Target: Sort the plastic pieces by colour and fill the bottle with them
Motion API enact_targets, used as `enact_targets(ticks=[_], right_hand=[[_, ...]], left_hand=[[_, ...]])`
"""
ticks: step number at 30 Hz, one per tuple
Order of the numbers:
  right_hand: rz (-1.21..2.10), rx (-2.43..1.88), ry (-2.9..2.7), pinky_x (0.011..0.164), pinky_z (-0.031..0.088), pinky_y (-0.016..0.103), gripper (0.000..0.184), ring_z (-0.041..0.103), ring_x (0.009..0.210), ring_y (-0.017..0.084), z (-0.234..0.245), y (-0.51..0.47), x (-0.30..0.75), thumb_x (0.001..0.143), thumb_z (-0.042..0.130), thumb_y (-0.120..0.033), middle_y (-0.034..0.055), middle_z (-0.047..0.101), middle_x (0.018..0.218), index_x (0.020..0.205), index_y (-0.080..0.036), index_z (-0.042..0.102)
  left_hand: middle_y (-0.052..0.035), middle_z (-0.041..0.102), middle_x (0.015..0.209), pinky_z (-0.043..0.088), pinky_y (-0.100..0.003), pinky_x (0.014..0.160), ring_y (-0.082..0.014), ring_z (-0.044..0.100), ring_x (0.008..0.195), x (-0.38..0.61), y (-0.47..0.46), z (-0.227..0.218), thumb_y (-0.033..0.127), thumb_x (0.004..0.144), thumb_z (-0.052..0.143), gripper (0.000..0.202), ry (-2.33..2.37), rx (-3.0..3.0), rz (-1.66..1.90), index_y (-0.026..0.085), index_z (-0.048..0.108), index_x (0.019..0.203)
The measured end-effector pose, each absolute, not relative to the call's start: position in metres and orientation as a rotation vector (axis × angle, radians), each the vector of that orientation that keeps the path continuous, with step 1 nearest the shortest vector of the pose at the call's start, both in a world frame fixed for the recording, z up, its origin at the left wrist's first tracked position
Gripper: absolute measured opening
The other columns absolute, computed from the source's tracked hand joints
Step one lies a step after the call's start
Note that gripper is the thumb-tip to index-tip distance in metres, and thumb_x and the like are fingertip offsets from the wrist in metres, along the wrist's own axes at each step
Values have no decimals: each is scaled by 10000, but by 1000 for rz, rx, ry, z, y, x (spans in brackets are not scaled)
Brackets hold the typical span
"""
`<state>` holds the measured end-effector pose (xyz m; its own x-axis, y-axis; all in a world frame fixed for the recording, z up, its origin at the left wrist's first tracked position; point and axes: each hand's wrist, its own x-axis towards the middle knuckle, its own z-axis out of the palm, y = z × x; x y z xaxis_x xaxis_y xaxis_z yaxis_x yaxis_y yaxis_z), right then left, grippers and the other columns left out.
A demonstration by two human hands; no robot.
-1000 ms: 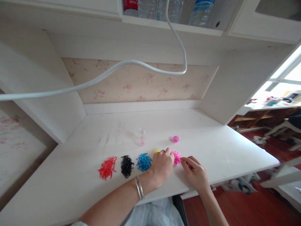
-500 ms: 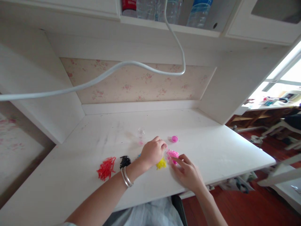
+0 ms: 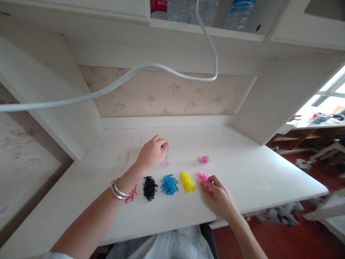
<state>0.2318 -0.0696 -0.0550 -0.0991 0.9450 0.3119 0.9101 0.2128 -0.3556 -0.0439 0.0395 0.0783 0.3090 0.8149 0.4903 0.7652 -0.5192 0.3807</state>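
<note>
My left hand point(image 3: 153, 154) is over the mouth of a small clear bottle point(image 3: 167, 158), its fingertips pinched together with a bit of pink showing at them. Some pink lies in the bottom of the bottle. At the right, my right hand point(image 3: 219, 197) has its thumb and fingers closed at the near edge of a pile of small pink strips point(image 3: 202, 176). Leftward from there run piles of yellow strips point(image 3: 187, 182), blue strips point(image 3: 169, 184) and black strips point(image 3: 150, 188). My left forearm partly covers the red strips point(image 3: 131, 195).
A round pink cap point(image 3: 205, 159) sits on the white desk point(image 3: 242, 162) behind the pink pile. A white cable point(image 3: 151, 66) hangs across the view, below a shelf with plastic bottles point(image 3: 239, 14). The desk's right edge borders a red floor.
My left hand has moved left and back from the pink pile to the clear bottle, uncovering the blue strips. The right hand stays by the pink pile. The view has shifted slightly.
</note>
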Motion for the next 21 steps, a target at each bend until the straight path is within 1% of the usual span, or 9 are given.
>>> enact_targets(ticks=[6, 10, 16, 21], right_hand=[[195, -1700, -1946, 632, 463, 228, 318, 571, 671, 112, -57, -69, 235, 921, 366, -391, 46, 566, 979, 978, -247, 643], [187, -1730, -1955, 648, 474, 243, 317, 578, 675, 118, -56, -69, 234, 919, 362, -393, 49, 572, 989, 973, -245, 637], [119, -1740, -2027, 595, 464, 242, 307, 586, 649, 122, -50, -70, 230, 899, 399, -383, 44, 583, 993, 1040, -270, 647], [104, -1694, -2012, 615, 463, 230, 310, 586, 663, 119, -53, -69, 232, 899, 411, -387, 44, 593, 947, 978, -264, 685]], left_hand=[[-6, 626, 919, 431, -245, 701, -143, 607, 772, -46, 49, 69, 287, 903, 476, 212, 1616, 2501, 944, 242, 683, 887], [-12, 625, 927, 435, -241, 721, -144, 605, 789, -48, 51, 68, 294, 906, 471, 222, 1620, 2515, 925, 237, 686, 898], [-15, 619, 896, 449, -242, 740, -143, 607, 795, -48, 53, 65, 279, 900, 472, 232, 1546, 2510, 887, 244, 700, 918], [-18, 631, 930, 455, -253, 767, -140, 608, 799, -49, 53, 64, 254, 899, 467, 239, 1473, 2456, 939, 238, 692, 975]])
